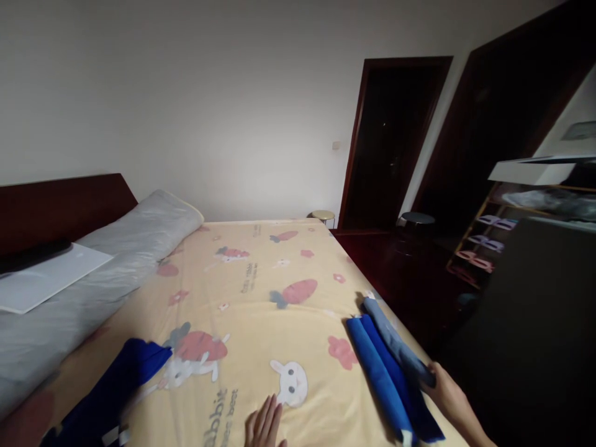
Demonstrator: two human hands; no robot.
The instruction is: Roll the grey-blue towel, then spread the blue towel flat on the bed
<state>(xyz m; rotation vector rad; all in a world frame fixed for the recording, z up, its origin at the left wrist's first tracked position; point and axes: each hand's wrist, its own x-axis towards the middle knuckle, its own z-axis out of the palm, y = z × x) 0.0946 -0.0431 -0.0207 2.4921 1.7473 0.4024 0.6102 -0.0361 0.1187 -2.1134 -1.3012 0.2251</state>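
My left hand [264,424] lies on the yellow rabbit-print bedsheet [246,323] with its fingers stretched out, holding nothing. At the bed's right edge, my right hand [440,391] is closed on the near end of a folded grey-blue garment [393,338]. Long and narrow, this garment lies alongside two other folded blue cloths, a brighter blue one [378,375] and a dark blue one [410,397]. Off to the left, a loose dark blue garment [105,391] is spread on the sheet, partly cut off by the bottom of the view.
A grey pillow or quilt [135,239] runs along the headboard [60,205], with a white board [51,276] on it. Beyond the bed are a yellow stool [323,215], a dark stool [418,218] and a door [395,143]. A shoe rack [487,239] stands right.
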